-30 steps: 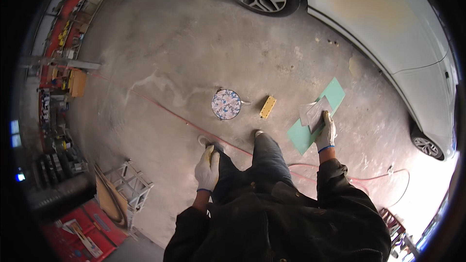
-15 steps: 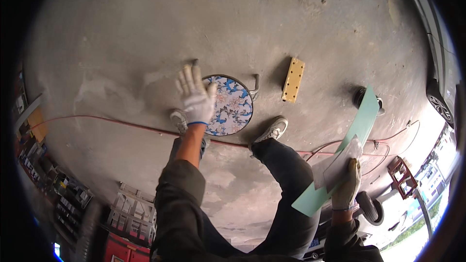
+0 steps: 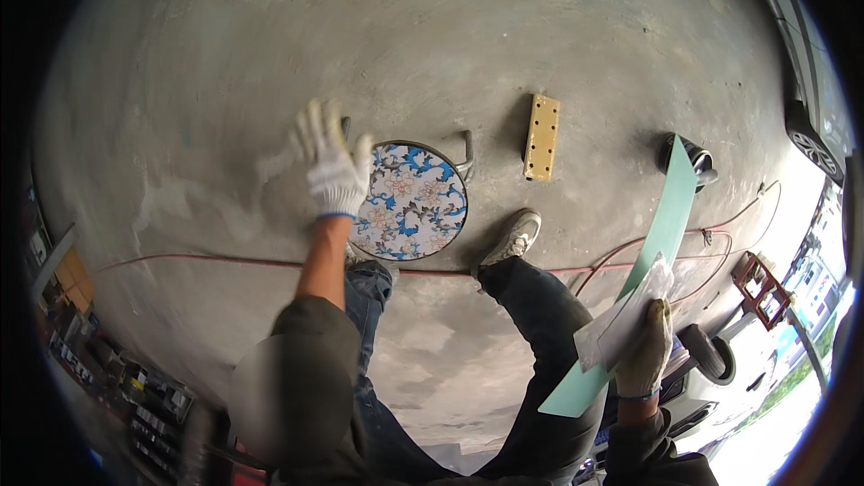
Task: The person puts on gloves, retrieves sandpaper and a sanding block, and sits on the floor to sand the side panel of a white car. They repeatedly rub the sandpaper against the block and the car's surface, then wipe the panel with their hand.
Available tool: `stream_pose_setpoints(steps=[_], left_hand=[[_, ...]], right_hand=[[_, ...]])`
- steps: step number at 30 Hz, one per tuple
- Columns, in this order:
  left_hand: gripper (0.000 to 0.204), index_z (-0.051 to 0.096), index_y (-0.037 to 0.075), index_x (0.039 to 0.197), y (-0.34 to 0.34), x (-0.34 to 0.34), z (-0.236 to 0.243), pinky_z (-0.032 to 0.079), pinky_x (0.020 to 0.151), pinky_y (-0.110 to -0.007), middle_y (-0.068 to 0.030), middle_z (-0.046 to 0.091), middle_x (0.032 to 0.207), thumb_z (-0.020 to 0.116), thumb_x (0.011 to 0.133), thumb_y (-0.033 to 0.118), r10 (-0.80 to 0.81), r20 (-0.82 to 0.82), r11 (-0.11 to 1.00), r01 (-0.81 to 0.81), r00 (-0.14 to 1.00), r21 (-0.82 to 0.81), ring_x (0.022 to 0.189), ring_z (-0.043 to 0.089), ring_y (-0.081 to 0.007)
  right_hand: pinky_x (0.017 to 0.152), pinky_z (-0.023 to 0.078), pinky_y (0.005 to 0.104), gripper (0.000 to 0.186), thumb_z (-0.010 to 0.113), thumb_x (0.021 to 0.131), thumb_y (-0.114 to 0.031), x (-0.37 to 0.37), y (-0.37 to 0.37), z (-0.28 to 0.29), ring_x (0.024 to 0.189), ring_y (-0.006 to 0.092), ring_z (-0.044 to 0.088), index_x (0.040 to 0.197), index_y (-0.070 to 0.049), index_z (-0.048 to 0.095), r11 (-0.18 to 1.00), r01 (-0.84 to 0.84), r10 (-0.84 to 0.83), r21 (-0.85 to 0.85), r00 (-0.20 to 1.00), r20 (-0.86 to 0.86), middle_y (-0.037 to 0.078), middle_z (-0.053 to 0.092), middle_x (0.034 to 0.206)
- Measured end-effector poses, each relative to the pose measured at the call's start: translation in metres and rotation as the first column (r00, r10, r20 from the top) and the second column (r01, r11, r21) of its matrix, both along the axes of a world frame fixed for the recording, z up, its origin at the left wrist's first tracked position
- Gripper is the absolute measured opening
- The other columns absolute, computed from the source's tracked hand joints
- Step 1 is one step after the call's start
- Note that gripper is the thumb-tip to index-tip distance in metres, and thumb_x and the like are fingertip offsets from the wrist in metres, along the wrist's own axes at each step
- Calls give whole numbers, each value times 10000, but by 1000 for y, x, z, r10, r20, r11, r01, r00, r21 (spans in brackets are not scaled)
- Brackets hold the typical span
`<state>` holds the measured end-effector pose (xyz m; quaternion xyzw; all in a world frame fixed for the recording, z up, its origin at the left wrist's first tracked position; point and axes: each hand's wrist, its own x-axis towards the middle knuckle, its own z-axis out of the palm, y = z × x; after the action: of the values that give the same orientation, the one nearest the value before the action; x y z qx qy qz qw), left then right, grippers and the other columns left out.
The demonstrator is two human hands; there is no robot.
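Here at the centre of the view sits the round stool [image 3: 414, 207], its seat bright with blue and pink flowers, a bent metal leg poking out at its one o'clock. And look at the left hand [image 3: 337, 165], gloved in white with a blue cuff: it hangs at the stool's ten o'clock, fingers fanned wide, nothing in its grasp, the palm overlapping the seat's rim in this view; whether it touches the stool, I can't tell. Swing round to four o'clock, and there's the right hand [image 3: 643, 355], gloved as well, fingers curled firmly around a long green board [image 3: 664, 211] together with some thin greyish sheets [image 3: 619, 322] lying across it. That board slants, its upper tip pointing to one o'clock and its lower end to seven, close by the person's right knee. Out at the stool's two o'clock rests a yellow block [image 3: 542, 139] dotted with dark holes, flat on the concrete floor [image 3: 387, 45]. Further off at three o'clock a dark can [image 3: 701, 160] stands partly hidden behind the board's tip. A red hose [image 3: 225, 258] sweeps in from nine o'clock, passing below the stool at six, and loops away towards four.
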<state>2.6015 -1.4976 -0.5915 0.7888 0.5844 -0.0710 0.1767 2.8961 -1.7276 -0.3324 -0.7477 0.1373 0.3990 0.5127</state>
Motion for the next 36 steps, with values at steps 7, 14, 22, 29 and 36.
stream_pose_setpoints(steps=[7,14,22,29,36], left_hand=[[399,526,65,1218,-224,-6,-6,321,1006,-511,-147,517,1220,472,917,322,-844,300,466,885,444,-1,1151,450,-296],[806,472,99,1340,-74,79,57,211,1172,-503,-119,410,1422,812,651,340,-562,86,827,562,823,22,1366,318,-335],[552,540,193,1183,-11,146,42,394,972,-405,-35,660,989,785,691,250,-840,-110,519,726,532,-451,998,621,-218],[258,554,204,1168,-18,120,-12,422,925,-474,-107,686,985,512,914,206,-794,-143,582,670,591,-462,972,650,-282],[472,642,181,1181,-17,156,-29,505,919,-448,-144,649,1155,722,737,322,-740,139,335,539,658,-772,1097,606,-340]], right_hand=[[726,514,256,204,614,912,-150,7,4,11,802,113,605,1060,-12,586,999,43,-44,-20,998,-55,34,640,935],[741,523,261,235,639,914,-156,44,-32,39,822,105,622,1077,6,591,986,156,-141,67,972,-189,41,655,968],[726,531,277,193,619,909,-119,90,-68,57,806,125,628,1047,11,581,924,369,-349,104,922,-171,48,654,951],[708,533,270,209,618,911,-142,152,-7,87,782,125,632,1050,10,584,951,269,-279,155,959,52,56,660,941],[711,547,290,225,630,906,-173,140,120,113,776,142,640,1027,12,584,924,249,-310,291,932,189,72,659,919]])
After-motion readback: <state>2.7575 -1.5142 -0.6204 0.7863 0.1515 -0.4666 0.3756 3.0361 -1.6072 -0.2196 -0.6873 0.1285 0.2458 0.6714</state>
